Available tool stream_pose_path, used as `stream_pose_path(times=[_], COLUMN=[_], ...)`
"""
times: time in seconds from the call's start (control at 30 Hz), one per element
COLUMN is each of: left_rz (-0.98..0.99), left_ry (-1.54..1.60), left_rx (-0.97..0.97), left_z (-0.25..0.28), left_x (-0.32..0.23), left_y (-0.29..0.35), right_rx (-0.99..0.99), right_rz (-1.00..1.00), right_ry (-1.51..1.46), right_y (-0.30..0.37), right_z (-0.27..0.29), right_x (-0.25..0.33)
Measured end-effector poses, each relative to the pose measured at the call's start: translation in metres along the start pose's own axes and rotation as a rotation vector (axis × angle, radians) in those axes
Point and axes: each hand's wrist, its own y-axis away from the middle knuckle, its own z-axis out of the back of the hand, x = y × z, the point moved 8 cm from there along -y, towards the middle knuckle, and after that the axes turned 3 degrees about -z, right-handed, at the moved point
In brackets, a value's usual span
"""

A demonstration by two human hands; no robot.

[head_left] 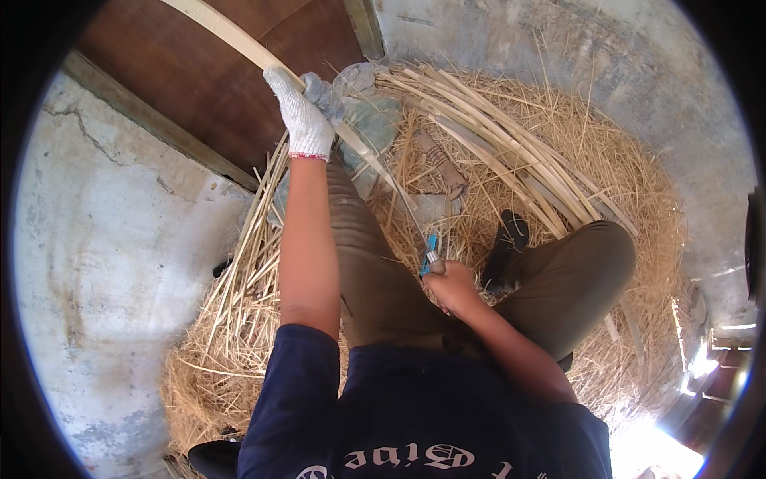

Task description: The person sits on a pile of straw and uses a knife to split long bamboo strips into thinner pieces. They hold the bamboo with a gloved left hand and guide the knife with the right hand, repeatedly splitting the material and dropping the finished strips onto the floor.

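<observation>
My left hand [306, 120], in a white knitted glove, is closed around a long pale bamboo strip [231, 38]. The strip runs from the top left, through the glove and down over my left leg. My bare right hand [452, 286] grips the handle of a knife [435, 259] with a metal collar, low between my legs. Its thin blade points up and left toward the strip's lower end; whether they touch I cannot tell. A small blue piece [429, 244] shows beside the collar.
Long split bamboo strips [511, 152] lie on straw [638, 184] at the right, more slats [259, 231] at the left. A wooden piece with cord around it [440, 164] lies ahead. Concrete walls [144, 263] and a brown door-like panel [199, 88] stand close by.
</observation>
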Motion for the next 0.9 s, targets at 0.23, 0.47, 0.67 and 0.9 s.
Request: stream_pose_path(times=[0.23, 0.47, 0.67, 0.9], left_rz=[0.015, 0.008, -0.001, -0.001], left_ry=[0.003, 0.004, -0.033, -0.025], left_rx=[0.021, 0.004, -0.019, 0.055], left_z=[-0.01, -0.009, -0.014, -0.026], left_x=[0.003, 0.002, 0.002, 0.003], left_y=[0.004, 0.004, 0.008, 0.011], right_rx=[0.075, -0.279, -0.087, -0.139], right_rz=[0.009, 0.463, -0.033, 0.211], right_ry=[-0.047, 0.312, 0.1, 0.103], right_y=[-0.01, -0.011, -0.028, -0.019], right_z=[-0.004, 0.007, 0.013, 0.008], right_x=[-0.006, 0.003, -0.028, -0.006])
